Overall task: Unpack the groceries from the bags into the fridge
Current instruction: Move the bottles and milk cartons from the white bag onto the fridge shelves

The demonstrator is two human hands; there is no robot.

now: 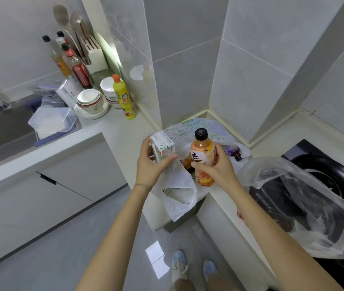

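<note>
Kitchen counter: left hand gripped carton, right hand fingers wrapped bottle above white bag.

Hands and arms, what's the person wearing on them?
No gloves on the left hand or right hand, no rings that I can see. Both forearms are bare, no sleeves in view. A thin chain bracelet circles the left wrist.

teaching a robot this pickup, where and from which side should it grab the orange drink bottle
Probably round the labelled middle of the orange drink bottle, coming from its right, as the right hand does. It is upright, the body is round and even there, the black cap is narrow, and the carton in the left hand crowds its left.
</note>
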